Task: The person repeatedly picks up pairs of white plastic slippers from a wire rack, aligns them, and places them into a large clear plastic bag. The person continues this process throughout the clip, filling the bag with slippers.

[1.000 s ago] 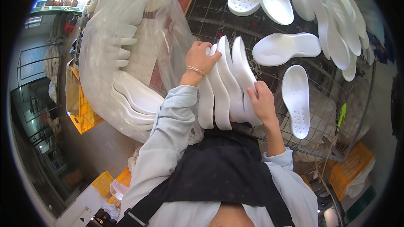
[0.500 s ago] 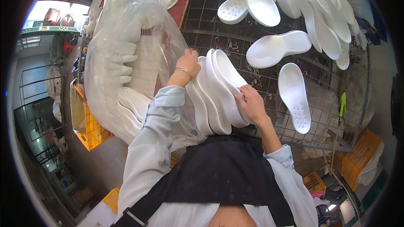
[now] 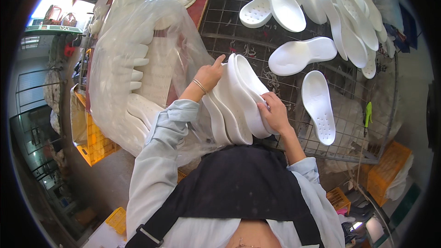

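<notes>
Hands press a stack of white soles

Stack of white foam shoe insoles (image 3: 239, 103) stands on edge between both hands, above the near side of the dark wire mesh table (image 3: 239, 32). The left hand (image 3: 209, 76) grips the far top end of the stack, a thin bracelet on its wrist. The right hand (image 3: 274, 112) is clamped on the outer sole at the near right side. Just left lies a big clear plastic bag (image 3: 138, 64) full of soles. One perforated white insole (image 3: 318, 105) lies flat, near the right hand
</notes>
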`<state>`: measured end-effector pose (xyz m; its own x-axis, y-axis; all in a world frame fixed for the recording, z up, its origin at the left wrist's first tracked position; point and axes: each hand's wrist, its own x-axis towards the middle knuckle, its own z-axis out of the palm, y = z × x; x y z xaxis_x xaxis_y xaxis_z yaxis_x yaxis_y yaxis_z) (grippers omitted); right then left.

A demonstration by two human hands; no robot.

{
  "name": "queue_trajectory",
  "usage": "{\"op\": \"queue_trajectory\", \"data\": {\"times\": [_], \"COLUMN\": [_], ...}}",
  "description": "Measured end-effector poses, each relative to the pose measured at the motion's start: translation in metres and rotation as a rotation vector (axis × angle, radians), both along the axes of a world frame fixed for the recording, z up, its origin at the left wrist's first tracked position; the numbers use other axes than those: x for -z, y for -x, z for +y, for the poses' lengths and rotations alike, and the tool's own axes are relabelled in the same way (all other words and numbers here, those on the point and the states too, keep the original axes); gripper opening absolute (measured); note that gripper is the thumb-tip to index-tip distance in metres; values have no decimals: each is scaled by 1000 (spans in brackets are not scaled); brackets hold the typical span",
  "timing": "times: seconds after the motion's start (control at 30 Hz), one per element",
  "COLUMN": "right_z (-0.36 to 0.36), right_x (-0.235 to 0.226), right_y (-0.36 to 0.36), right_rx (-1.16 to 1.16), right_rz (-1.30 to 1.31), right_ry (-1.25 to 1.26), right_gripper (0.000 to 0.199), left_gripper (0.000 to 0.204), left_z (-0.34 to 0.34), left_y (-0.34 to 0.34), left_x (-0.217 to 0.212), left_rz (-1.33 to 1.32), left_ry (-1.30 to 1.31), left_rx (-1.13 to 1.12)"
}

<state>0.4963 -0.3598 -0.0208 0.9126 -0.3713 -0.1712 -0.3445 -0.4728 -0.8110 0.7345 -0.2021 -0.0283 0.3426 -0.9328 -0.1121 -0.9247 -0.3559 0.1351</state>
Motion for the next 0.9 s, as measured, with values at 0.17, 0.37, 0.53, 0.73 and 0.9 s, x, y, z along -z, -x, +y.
{"op": "queue_trajectory", "data": {"times": [0.17, 0.37, 0.53, 0.73, 0.9], "right_z": [-2, -1, 4, -6, -16], "right_x": [6, 13, 17, 18, 17], "right_y": [2, 4, 5, 10, 12], "right_rx": [-19, -15, -65, 82, 175], "right_rz": [-47, -112, -190, -125, 72], "right_ry": [74, 66, 206, 26, 0], "right_gripper": [27, 26, 27, 25, 33], "left_gripper": [11, 5, 5, 36, 61], "left_z": [19, 29, 9, -36, 38], "left_y": [11, 38, 95, 201, 133], "left_x": [-4, 18, 1, -65, -87], "left_rz": [82, 382, 438, 1106, 387], "left_ry": [168, 638, 856, 571, 715], "left_rx": [-8, -265, -362, -143, -540]}}
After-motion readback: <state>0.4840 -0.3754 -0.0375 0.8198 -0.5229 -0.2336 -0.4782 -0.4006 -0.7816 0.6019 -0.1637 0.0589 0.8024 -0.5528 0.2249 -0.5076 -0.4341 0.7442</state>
